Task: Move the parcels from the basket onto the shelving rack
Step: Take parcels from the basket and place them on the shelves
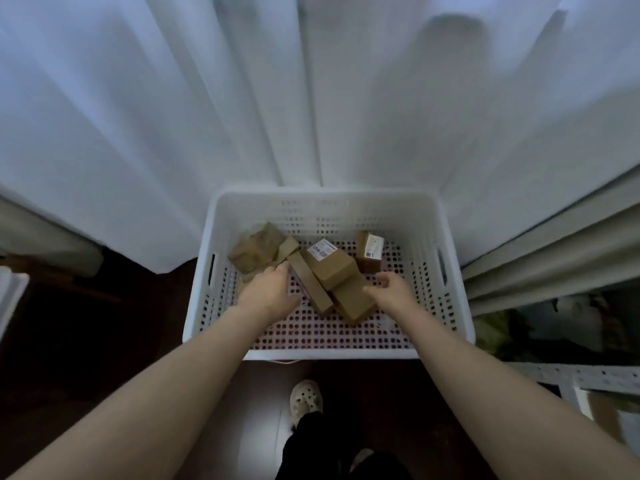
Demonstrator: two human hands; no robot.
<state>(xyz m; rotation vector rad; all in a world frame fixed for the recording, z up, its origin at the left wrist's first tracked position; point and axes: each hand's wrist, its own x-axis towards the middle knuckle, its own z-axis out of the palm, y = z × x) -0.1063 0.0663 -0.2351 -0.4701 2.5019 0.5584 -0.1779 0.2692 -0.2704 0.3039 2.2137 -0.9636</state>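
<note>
Several brown parcels lie in a white perforated basket (429, 271) that sits on a dark floor (86, 341). At the far left of the basket is a crumpled paper-wrapped parcel (256, 251), with a small box (290, 244) touching its right side. In the middle, a long narrow box (310, 287) lies on a slant. A labelled box (330, 263) rests against it, and a plain box (353, 301) sits nearer the viewer. A small upright box (370, 251) with a white label stands apart near the back right.

Both bare arms reach down into the basket. The left hand (272, 292) has its fingers stretched forward and relaxed, their tips between the crumpled parcel and the long narrow box. Whether they touch either one cannot be told. The right hand (393, 289) hangs just beside the plain box, fingers loosely curved and thumb apart, holding nothing.

A white curtain (311, 98) hangs behind the basket. Part of a white metal shelving rack (588, 375) shows at the lower right. One pale shoe (306, 400) stands on the floor in front of the basket.
</note>
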